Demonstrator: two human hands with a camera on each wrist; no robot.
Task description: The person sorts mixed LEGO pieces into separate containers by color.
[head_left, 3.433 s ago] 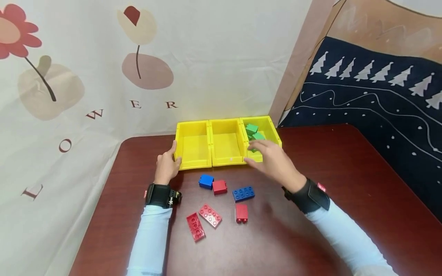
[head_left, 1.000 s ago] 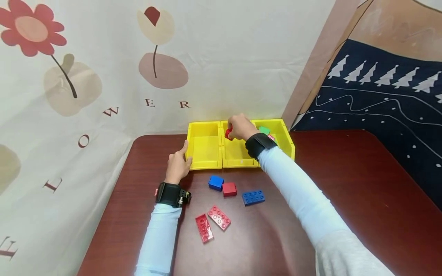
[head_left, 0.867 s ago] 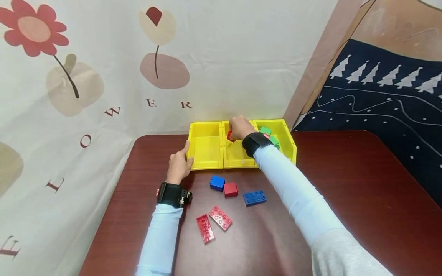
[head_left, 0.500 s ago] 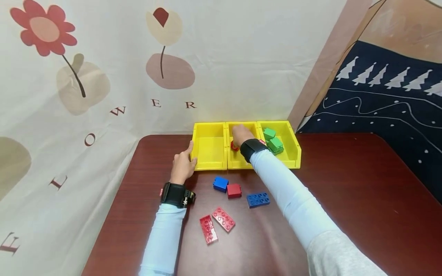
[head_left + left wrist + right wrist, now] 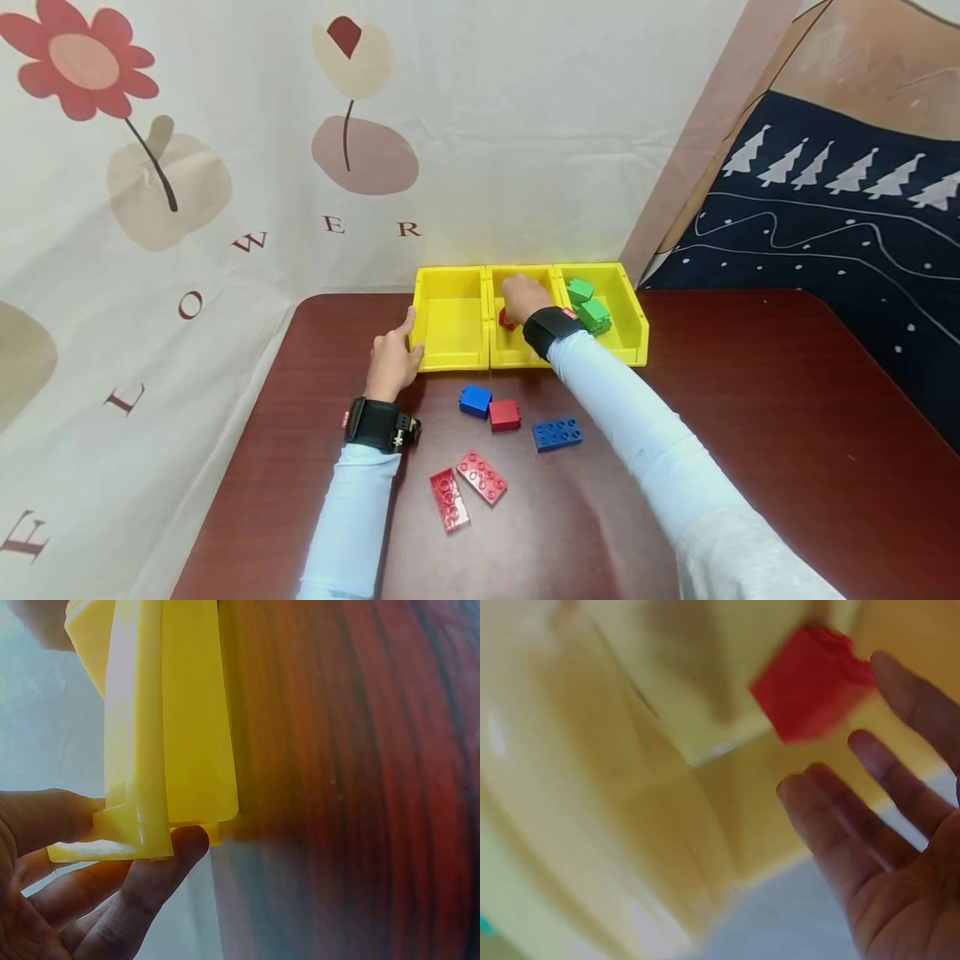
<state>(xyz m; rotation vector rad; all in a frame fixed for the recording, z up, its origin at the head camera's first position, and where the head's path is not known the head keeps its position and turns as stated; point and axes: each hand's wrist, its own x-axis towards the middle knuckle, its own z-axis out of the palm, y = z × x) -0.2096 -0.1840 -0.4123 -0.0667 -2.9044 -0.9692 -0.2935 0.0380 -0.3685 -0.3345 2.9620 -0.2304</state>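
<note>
A yellow three-compartment tray point(image 5: 452, 321) stands at the back of the table. My left hand point(image 5: 392, 367) pinches its front left corner, with the tray edge point(image 5: 139, 750) between thumb and fingers in the left wrist view. Inside the middle compartment is my right hand point(image 5: 525, 296), above a red toy brick point(image 5: 507, 319). The right wrist view shows its fingers fairly straight and spread beside the red brick point(image 5: 814, 686), not curled round it; one fingertip is very near or touching the brick. Green bricks point(image 5: 595, 316) lie in the right compartment.
On the table in front of the tray lie a small blue brick point(image 5: 475, 401), a small red brick point(image 5: 505, 415), a long blue brick point(image 5: 557, 435) and two long red bricks point(image 5: 482, 477), one of them upside down. A printed cloth point(image 5: 525, 133) hangs behind.
A red brick from the table's front right has travelled in my right hand to the middle compartment; the hand has lowered there and its fingers have loosened. My left hand keeps the tray corner.
</note>
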